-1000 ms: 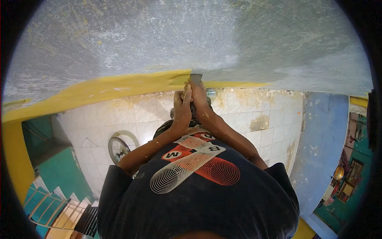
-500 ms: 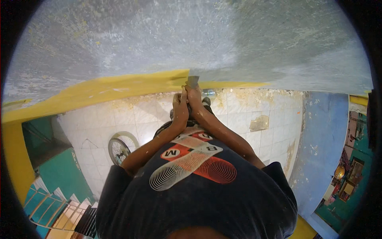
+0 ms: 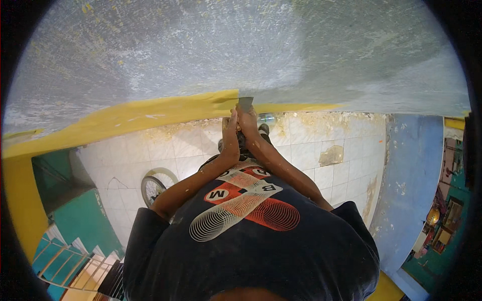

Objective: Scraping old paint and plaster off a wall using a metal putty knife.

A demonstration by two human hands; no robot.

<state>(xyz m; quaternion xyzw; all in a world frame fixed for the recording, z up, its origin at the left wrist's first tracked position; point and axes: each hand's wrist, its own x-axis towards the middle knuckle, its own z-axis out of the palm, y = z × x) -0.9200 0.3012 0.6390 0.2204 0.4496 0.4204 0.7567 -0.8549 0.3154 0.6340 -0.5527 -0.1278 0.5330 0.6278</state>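
Observation:
A scraper with a flat grey metal blade (image 3: pixel 245 103) presses against the wall, where a strip of yellow paint (image 3: pixel 175 106) meets bare grey plaster (image 3: pixel 201 55). My right hand (image 3: pixel 247 120) is closed round its handle, just below the blade. My left hand (image 3: pixel 231 131) lies close against the right one from the left side, its fingers pointing up along the handle, which is mostly hidden between the two hands. Yellow paint continues in a thinner band (image 3: pixel 306 107) to the right of the blade.
Below is a pale tiled floor (image 3: pixel 296 155) with paint flakes along the wall's foot and a broken patch (image 3: pixel 331 155). A clear plastic bottle (image 3: pixel 267 119) lies by my feet. A bicycle wheel (image 3: pixel 152 189) stands at left, above a stair railing (image 3: pixel 65 263). A blue wall (image 3: pixel 409 170) rises at right.
The blade and both hands have shifted very slightly, to the right and down in the picture. My left fingers look straighter against the right hand.

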